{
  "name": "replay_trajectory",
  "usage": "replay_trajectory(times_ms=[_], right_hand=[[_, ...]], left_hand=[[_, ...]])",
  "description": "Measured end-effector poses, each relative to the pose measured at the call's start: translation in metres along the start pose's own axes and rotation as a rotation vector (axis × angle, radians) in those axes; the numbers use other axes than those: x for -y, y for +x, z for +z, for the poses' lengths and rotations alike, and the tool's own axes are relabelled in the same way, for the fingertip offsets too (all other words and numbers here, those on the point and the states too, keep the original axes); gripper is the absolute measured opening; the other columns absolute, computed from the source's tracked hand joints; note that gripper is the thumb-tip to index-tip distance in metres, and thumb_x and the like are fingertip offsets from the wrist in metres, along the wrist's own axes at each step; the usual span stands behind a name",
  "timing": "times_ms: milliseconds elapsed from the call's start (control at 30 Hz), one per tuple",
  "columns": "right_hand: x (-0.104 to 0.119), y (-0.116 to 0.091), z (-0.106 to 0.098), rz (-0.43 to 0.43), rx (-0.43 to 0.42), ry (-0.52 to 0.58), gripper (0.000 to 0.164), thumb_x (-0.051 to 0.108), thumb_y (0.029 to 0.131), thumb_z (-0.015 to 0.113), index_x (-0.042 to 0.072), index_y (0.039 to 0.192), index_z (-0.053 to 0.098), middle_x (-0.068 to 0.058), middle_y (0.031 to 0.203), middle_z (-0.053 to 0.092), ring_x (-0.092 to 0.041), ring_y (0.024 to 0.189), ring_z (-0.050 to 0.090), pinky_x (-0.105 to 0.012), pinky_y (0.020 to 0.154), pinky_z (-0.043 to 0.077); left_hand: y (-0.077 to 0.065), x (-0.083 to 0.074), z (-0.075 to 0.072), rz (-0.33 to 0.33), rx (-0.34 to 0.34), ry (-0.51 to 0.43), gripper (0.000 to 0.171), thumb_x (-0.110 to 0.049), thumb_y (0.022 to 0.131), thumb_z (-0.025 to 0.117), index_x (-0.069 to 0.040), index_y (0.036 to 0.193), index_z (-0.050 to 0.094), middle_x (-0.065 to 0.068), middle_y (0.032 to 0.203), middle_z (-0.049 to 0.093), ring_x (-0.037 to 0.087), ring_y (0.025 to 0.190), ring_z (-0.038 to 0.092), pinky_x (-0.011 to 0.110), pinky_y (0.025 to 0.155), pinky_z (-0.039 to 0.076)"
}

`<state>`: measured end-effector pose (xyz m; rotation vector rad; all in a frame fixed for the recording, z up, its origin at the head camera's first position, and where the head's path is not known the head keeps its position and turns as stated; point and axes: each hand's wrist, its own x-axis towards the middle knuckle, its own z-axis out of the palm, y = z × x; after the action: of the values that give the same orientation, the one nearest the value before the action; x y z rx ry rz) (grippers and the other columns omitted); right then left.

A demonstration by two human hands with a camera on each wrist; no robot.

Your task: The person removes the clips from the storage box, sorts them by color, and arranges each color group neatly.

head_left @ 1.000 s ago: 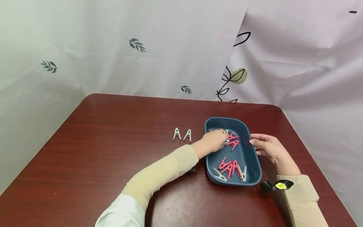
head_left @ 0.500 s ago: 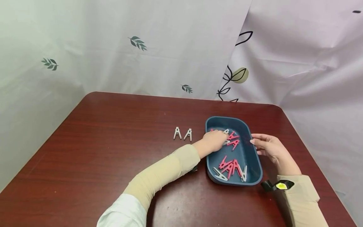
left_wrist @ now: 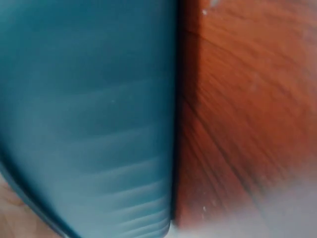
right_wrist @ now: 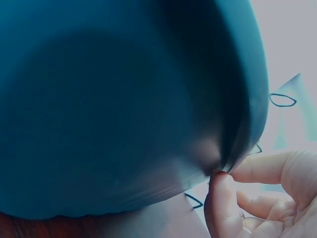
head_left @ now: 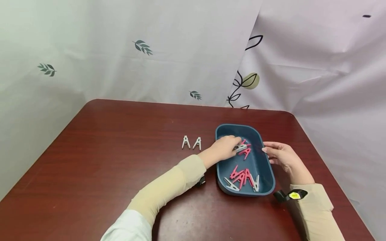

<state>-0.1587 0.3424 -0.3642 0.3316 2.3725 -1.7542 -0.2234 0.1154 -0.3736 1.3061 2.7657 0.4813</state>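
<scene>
My left hand [head_left: 223, 147] reaches over the left rim of a dark blue plastic bin [head_left: 262, 170] and pinches a white clothespin [head_left: 241, 147] inside it. Red clothespins [head_left: 246, 152] lie right beside those fingertips, partly covered by the hand. In the bin's near end is a pile of red clothespins [head_left: 242, 176], with a white clothespin [head_left: 231, 184] to its left and another white clothespin [head_left: 255, 183] to its right. On the bin's far right side, my right hand [head_left: 281, 155] pinches the rim between thumb and fingers; the right wrist view shows this right hand [right_wrist: 267, 193] close up.
Two white clothespins [head_left: 186, 142] [head_left: 197, 143] stand side by side on the dark red wooden table [head_left: 120, 150], left of the bin. A pale patterned curtain [head_left: 169, 67] hangs behind the table. The bin's outer wall [left_wrist: 99, 124] fills much of the left wrist view.
My left hand has drawn back slightly to the left, and the white clothespin at its fingertips now shows more fully. My right hand keeps its hold on the rim. The head view has shifted a little.
</scene>
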Motion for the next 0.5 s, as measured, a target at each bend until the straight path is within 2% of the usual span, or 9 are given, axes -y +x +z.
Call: replay_trajectory(times_ms=[133,300,400,500], right_hand=[[0.001,0.001,0.002,0.003,0.005,0.003,0.052,0.018,0.092,0.063,-0.011,0.131,0.045,0.013,0.076,0.068,-0.006,0.067,0.065,-0.023,0.061,0.055],[0.002,0.0,0.001,0.003,-0.002,-0.009,0.052,0.019,0.093,0.062,-0.011,0.132,0.045,0.014,0.077,0.067,-0.006,0.068,0.065,-0.024,0.062,0.055],[0.002,0.0,0.001,0.007,0.001,-0.008,0.053,0.02,0.093,0.062,-0.01,0.133,0.045,0.015,0.077,0.067,-0.005,0.069,0.065,-0.024,0.062,0.055],[0.002,0.0,0.002,0.014,0.002,-0.014,0.054,0.02,0.093,0.062,-0.01,0.134,0.043,0.015,0.078,0.067,-0.005,0.069,0.065,-0.024,0.063,0.055]], left_hand=[[-0.008,0.005,-0.005,-0.009,-0.053,-0.143,0.032,-0.015,0.092,0.061,-0.011,0.123,0.057,0.005,0.112,0.063,0.012,0.099,0.058,0.021,0.082,0.048],[-0.014,0.009,-0.012,-0.053,-0.15,-0.337,0.033,-0.013,0.094,0.059,-0.01,0.126,0.054,0.008,0.116,0.062,0.016,0.104,0.059,0.022,0.084,0.049],[-0.018,0.013,-0.016,-0.097,-0.204,-0.509,0.034,-0.011,0.094,0.059,-0.009,0.128,0.053,0.01,0.117,0.061,0.019,0.107,0.06,0.023,0.086,0.05],[-0.021,0.018,-0.019,-0.123,-0.227,-0.679,0.038,-0.008,0.093,0.059,-0.009,0.13,0.051,0.012,0.116,0.061,0.021,0.107,0.061,0.024,0.089,0.05]])
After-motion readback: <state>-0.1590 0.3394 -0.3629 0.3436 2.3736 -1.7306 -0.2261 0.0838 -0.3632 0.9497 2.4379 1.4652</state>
